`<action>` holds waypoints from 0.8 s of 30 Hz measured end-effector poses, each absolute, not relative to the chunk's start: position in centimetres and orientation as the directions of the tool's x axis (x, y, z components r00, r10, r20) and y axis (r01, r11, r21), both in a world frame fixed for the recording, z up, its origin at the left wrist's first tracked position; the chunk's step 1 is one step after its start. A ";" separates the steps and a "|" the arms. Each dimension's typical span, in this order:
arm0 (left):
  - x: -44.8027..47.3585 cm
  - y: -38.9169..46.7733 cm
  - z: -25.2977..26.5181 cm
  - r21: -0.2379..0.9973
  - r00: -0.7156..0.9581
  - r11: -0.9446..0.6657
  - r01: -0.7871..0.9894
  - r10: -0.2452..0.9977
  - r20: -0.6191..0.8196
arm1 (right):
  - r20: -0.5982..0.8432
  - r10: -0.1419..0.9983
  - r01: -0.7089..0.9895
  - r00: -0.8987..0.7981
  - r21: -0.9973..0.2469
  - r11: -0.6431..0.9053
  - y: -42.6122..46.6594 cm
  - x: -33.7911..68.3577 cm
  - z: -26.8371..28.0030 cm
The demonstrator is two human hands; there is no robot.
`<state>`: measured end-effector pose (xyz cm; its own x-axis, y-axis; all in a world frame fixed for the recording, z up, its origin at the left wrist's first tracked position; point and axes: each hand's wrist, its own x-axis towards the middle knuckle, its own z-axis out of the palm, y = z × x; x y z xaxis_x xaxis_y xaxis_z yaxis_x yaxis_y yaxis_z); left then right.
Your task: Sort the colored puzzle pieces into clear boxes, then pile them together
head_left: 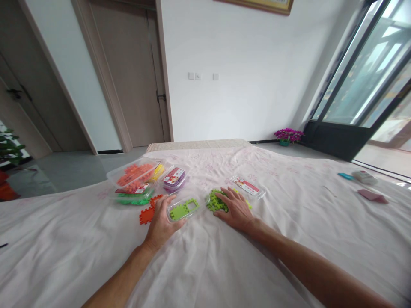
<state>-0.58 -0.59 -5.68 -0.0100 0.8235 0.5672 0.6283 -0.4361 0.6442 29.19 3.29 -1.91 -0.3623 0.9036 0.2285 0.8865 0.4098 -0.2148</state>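
Observation:
My left hand (163,220) grips the near-left side of a clear plastic container (196,208), thumb in front and fingers behind. Flat lime-green puzzle-edged tiles (180,211) lie inside it, one of them with a square hole. With fingers spread, my right hand (236,208) rests over a heap of lime-green interlocking pieces (213,201) and partly hides it. Just behind that hand lies a clear lid with a red-and-white label (248,187). Orange-red notched tiles (147,215) lie on the cloth at my left hand, which covers part of them.
On the left, a clear box of orange pieces (135,176) sits on a box of green pieces (131,198), near yellow pieces (158,172). A labelled box of purple pieces (174,178) stands behind my left hand. A pink item (372,196) lies far right on the wrinkled cloth (305,214).

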 end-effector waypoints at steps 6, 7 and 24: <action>-0.7 -0.3 -5.7 0.676 -0.036 -0.424 0.603 0.832 0.553 | 0.245 0.913 0.900 -0.327 -0.213 0.380 8.9 27.2 -1.6; -0.7 -0.2 -5.7 0.682 -0.038 -0.421 0.598 0.835 0.548 | 0.245 0.911 0.899 -0.331 -0.213 0.383 9.6 27.0 -1.6; -0.6 0.8 -5.6 0.694 0.027 -0.423 0.583 0.864 0.503 | 0.258 0.915 0.892 -0.312 -0.253 0.375 10.9 31.9 -0.2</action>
<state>-0.62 0.79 -5.62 0.0268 0.8636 0.5035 0.5826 -0.4228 0.6942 31.87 10.93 -0.19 -0.3116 0.9146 0.2579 0.8918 0.3751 -0.2529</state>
